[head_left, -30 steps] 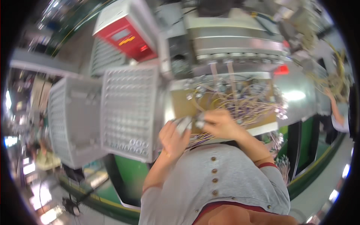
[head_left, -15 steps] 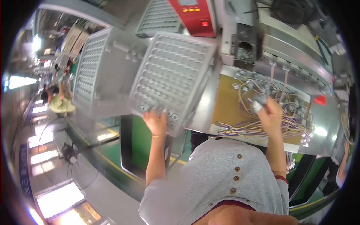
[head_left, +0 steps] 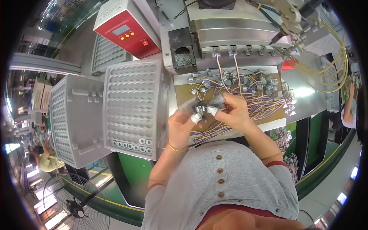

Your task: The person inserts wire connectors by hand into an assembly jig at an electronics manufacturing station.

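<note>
Two bare hands are brought together near the middle of the frame, above a tan board (head_left: 184, 97). A small metal part (head_left: 201, 109) is located between the fingertips, just left of frame centre. By the left hand (head_left: 181, 125), the part is pinched between thumb and fingers; the index finger is blurred. The right hand (head_left: 234, 113) is held with thumb and index finger drawn together at the right end of the part; whether the part is gripped there cannot be told. Both thumbs are covered by white finger sleeves (head_left: 196, 118).

The right portion of the board is covered by yellow and purple wires (head_left: 264, 108), with grey connectors (head_left: 264, 82) massed along its upper edge. Two wires are hung from a metal fixture (head_left: 237, 32) at upper centre. A black bin (head_left: 180, 37) is placed to the left of the fixture, with small bits contained in its recess.

A grey tray (head_left: 132, 88) is positioned left of the board; ring-shaped pieces (head_left: 130, 146) are seated in its lowest sockets. A second tray (head_left: 86, 122) is set farther left. A red-fronted box (head_left: 134, 36) is mounted at upper left
</note>
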`<state>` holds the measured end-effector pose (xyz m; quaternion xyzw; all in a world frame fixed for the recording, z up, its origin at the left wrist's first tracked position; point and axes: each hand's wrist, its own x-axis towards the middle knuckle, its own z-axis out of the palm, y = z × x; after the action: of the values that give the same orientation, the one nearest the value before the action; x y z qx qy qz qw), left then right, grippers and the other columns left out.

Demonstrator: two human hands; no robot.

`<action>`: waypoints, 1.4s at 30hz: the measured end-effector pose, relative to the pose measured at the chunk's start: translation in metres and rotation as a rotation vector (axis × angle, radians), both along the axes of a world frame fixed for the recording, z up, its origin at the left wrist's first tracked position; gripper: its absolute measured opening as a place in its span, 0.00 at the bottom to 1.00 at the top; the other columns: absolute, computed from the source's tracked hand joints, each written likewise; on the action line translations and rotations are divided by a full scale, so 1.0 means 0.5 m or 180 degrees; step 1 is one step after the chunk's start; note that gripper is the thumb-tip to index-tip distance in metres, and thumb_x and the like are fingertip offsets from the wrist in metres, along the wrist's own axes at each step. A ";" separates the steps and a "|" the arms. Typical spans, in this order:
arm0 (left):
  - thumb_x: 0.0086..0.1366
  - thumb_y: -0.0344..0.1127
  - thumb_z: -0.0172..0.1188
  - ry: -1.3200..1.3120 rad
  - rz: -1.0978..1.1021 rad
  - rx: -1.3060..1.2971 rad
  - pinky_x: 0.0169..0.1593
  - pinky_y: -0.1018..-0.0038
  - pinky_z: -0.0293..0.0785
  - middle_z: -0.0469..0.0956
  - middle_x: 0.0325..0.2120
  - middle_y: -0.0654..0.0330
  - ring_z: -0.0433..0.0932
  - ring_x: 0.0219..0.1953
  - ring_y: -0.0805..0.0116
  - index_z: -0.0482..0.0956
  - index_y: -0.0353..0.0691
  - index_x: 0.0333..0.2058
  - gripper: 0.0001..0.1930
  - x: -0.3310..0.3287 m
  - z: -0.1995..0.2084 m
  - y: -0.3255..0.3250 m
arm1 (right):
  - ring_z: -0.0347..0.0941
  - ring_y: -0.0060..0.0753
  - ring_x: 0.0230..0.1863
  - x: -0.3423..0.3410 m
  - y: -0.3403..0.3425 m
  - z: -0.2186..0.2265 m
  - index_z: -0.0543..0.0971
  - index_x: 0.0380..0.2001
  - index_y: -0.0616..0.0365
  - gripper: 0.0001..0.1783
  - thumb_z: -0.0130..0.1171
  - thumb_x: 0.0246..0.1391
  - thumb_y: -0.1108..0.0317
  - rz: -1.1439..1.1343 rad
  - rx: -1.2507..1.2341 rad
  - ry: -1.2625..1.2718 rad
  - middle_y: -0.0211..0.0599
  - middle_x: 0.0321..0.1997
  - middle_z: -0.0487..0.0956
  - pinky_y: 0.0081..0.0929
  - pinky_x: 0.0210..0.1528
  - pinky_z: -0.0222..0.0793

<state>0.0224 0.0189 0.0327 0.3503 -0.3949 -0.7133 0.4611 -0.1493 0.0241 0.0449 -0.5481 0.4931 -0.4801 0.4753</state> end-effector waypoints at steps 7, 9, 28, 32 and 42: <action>0.54 0.24 0.55 0.0029 -0.0063 -0.0411 0.32 0.81 0.71 0.73 0.37 0.55 0.73 0.32 0.73 0.68 0.30 0.46 0.19 -0.016 -0.001 0.004 | 0.63 0.11 0.21 -0.003 -0.003 0.001 0.72 0.19 0.63 0.06 0.58 0.33 0.78 -0.0043 -0.0184 0.0075 0.26 0.19 0.70 0.12 0.18 0.59; 0.54 0.23 0.55 -0.0145 -0.0036 -0.0488 0.34 0.80 0.71 0.73 0.38 0.55 0.73 0.33 0.72 0.68 0.30 0.45 0.18 -0.015 0.001 0.006 | 0.63 0.11 0.20 -0.004 -0.005 0.003 0.72 0.19 0.63 0.06 0.59 0.32 0.77 -0.0031 -0.0261 0.0080 0.26 0.18 0.70 0.12 0.17 0.58; 0.54 0.23 0.52 0.0052 0.0286 0.0060 0.24 0.83 0.66 0.73 0.38 0.55 0.71 0.26 0.76 0.74 0.31 0.38 0.11 -0.046 -0.015 -0.008 | 0.65 0.11 0.24 -0.012 0.003 -0.009 0.70 0.26 0.63 0.03 0.51 0.44 0.76 0.0470 0.0799 -0.0500 0.26 0.21 0.71 0.11 0.23 0.58; 0.57 0.28 0.50 0.0657 0.0028 0.0177 0.23 0.81 0.67 0.69 0.44 0.56 0.72 0.27 0.71 0.72 0.35 0.40 0.12 -0.057 0.003 -0.026 | 0.68 0.13 0.26 -0.019 0.000 -0.004 0.71 0.27 0.62 0.04 0.54 0.44 0.74 0.0321 0.0490 -0.0307 0.28 0.22 0.73 0.11 0.24 0.60; 0.51 0.31 0.56 -0.2617 -0.1231 -0.2523 0.33 0.75 0.71 0.74 0.28 0.57 0.73 0.30 0.61 0.71 0.35 0.41 0.17 -0.093 -0.087 0.029 | 0.64 0.12 0.16 -0.157 -0.065 -0.040 0.73 0.24 0.62 0.04 0.54 0.43 0.72 -0.1757 0.0125 -0.0675 0.26 0.16 0.70 0.12 0.18 0.58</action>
<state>-0.0243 0.0333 -0.0110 0.3206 -0.8331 -0.3888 0.2279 -0.2278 -0.0084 0.0251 -0.3308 0.5803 -0.6362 0.3861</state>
